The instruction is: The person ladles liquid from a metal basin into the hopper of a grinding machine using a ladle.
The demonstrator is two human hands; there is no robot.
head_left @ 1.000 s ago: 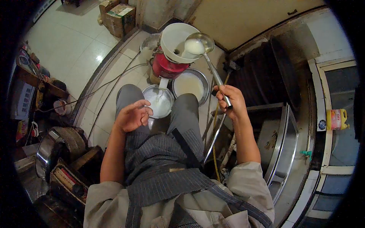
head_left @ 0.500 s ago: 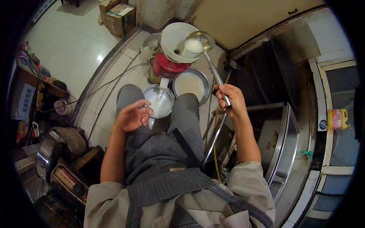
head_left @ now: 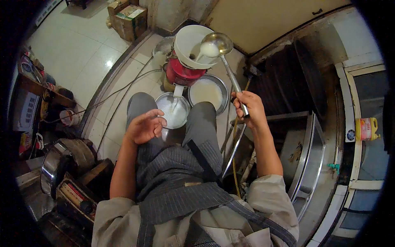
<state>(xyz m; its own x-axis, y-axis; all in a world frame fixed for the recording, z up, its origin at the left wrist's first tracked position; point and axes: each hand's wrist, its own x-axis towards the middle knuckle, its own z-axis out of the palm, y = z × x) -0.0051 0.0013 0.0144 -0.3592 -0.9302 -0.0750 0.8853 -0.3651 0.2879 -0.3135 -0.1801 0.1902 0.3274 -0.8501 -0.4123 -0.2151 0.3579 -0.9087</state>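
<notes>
My right hand (head_left: 249, 109) grips the long handle of a metal ladle (head_left: 224, 44). The ladle's bowl is tilted at the rim of a white funnel-shaped hopper (head_left: 186, 39), and pale liquid runs from it into the hopper. Below the hopper is a red grinding machine (head_left: 181, 73) with a light spout (head_left: 178, 90). Liquid falls from that spout into a metal pot (head_left: 186, 121) of white foamy liquid between my knees. Beside it stands a metal basin (head_left: 225, 92) of creamy liquid. My left hand (head_left: 146, 126) hovers over my left thigh, fingers loosely curled and apart, holding nothing.
A cable (head_left: 98, 96) crosses the tiled floor to the left. Cardboard boxes (head_left: 131, 20) stand at the far left. Metal pots (head_left: 53, 168) and clutter crowd my left side. To my right are a metal cabinet (head_left: 302, 152), a dark round container (head_left: 302, 78) and a yellow jug (head_left: 367, 129).
The ladle has tipped a little further and its liquid now streams toward the hopper. Both hands stay nearly in place.
</notes>
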